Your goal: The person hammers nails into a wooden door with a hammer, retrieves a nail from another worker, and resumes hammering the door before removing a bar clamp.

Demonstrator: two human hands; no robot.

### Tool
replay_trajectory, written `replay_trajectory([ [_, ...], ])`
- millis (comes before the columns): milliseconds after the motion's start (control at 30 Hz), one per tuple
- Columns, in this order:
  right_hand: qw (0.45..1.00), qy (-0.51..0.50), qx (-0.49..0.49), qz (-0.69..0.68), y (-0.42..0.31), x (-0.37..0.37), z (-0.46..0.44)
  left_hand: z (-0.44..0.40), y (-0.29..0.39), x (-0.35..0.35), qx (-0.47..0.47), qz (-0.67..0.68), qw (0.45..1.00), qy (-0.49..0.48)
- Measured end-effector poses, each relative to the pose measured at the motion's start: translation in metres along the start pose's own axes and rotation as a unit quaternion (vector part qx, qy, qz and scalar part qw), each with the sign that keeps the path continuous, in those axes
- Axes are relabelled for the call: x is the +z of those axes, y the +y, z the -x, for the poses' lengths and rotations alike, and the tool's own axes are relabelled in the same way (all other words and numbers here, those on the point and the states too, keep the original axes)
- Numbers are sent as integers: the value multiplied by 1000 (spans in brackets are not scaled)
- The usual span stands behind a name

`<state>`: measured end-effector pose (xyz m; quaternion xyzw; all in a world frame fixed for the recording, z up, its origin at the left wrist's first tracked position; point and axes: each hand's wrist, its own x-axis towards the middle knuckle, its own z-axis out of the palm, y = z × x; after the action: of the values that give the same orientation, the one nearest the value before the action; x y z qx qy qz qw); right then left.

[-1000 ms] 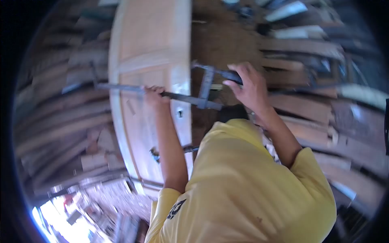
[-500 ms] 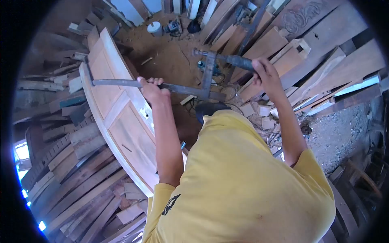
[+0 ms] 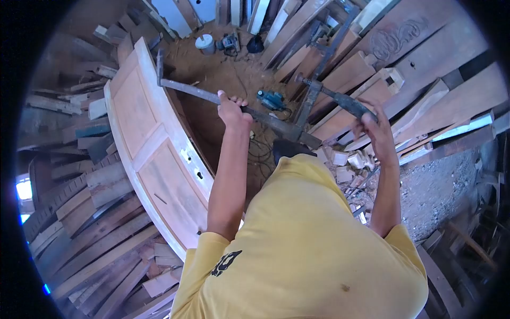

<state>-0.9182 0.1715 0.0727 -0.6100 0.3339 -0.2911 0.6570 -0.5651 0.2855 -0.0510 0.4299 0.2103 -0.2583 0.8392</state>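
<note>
A long metal bar clamp [image 3: 265, 120] is held up in front of me, away from the panelled wooden door [image 3: 172, 173]. Closed around the middle of its bar is my left hand [image 3: 232, 110]. My right hand [image 3: 378, 133] has its fingers around the end of the clamp's dark screw handle [image 3: 348, 102]; those fingers are slightly blurred. The bar's far end, with its fixed jaw [image 3: 160, 69], sticks out just right of the door's upper edge. The door lies on my left, pale along its borders, with dark holes in its near edge.
Wood pieces [image 3: 106, 212] are heaped at left. Boards [image 3: 446, 48] lean at right, one carved. On the dirt floor are a teal power tool [image 3: 272, 100], a white bucket [image 3: 205, 44], another power tool [image 3: 228, 44], cables and wood offcuts [image 3: 342, 158].
The clamp has swung right, and its fixed jaw has come away from the door's far edge. Both hands have moved right with it. My right hand has shifted along the handle towards its end.
</note>
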Motion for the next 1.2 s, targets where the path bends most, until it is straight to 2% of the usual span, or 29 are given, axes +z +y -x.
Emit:
replay_trajectory([
  [33, 1000, -5, 4, 2, 7, -14, -10, -5, -5, -1, -5, -5, 1000, -3],
  [67, 990, -41, 84, 110, 4, -23, -26, -10, -9, -1, -11, -11, 1000, -7],
  [133, 960, 1, 104, 258, 11, -20, -39, -22, -15, 0, -11, -25, 1000, 10],
  [167, 960, -4, 105, 260, 19, -15, -48, -29, -18, 2, -11, -39, 999, 27],
  [200, 959, 27, -85, 268, 29, -9, -59, -37, -20, 6, -11, -36, 999, 34],
  [300, 987, 102, -116, 40, 30, 9, -76, -58, -30, 9, -22, -36, 996, 83],
  [367, 989, 18, 128, 70, 39, -27, -106, -75, -36, 16, -39, -40, 995, 85],
  [433, 932, -59, 342, 105, 35, -42, -137, -93, -46, 22, -50, -41, 993, 101],
  [467, 970, -38, 159, 177, 38, -31, -137, -101, -50, 25, -61, -38, 991, 116],
  [500, 970, -19, -30, 241, 43, -22, -137, -109, -54, 31, -61, -32, 990, 126],
  [533, 986, 21, -58, 156, 52, -18, -140, -118, -59, 36, -74, -29, 988, 133],
  [567, 985, 5, -55, 162, 60, -16, -143, -126, -65, 42, -86, -22, 986, 142],
  [633, 980, 100, -44, 168, 72, -13, -146, -147, -81, 55, -109, 2, 981, 159],
  [700, 951, 48, 99, 288, 73, -7, -155, -161, -101, 68, -127, 28, 977, 169],
  [767, 961, -102, 209, 148, 75, 14, -175, -170, -124, 85, -156, 6, 971, 181],
  [800, 958, -118, 210, 156, 68, 30, -189, -169, -134, 93, -152, 20, 969, 192],
  [867, 901, -115, 197, 368, 49, 57, -216, -170, -152, 109, -183, 30, 966, 182],
  [900, 898, -125, 196, 374, 48, 54, -226, -178, -164, 116, -182, 39, 964, 189],
  [967, 923, -97, 182, 324, 46, 45, -243, -196, -186, 126, -261, 87, 948, 162],
  [1000, 923, -76, 146, 347, 40, 50, -252, -203, -197, 134, -260, 95, 946, 170],
  [1067, 915, -77, 124, 376, 23, 63, -284, -218, -209, 150, -300, 76, 948, 77],
  [1100, 910, -68, 99, 398, 22, 71, -302, -219, -200, 155, -297, 83, 948, 82],
  [1167, 881, -101, 84, 455, 38, 83, -354, -220, -168, 166, -373, -113, 920, -36],
  [1200, 866, -125, 53, 481, 56, 88, -386, -204, -142, 164, -316, -208, 922, -85],
])
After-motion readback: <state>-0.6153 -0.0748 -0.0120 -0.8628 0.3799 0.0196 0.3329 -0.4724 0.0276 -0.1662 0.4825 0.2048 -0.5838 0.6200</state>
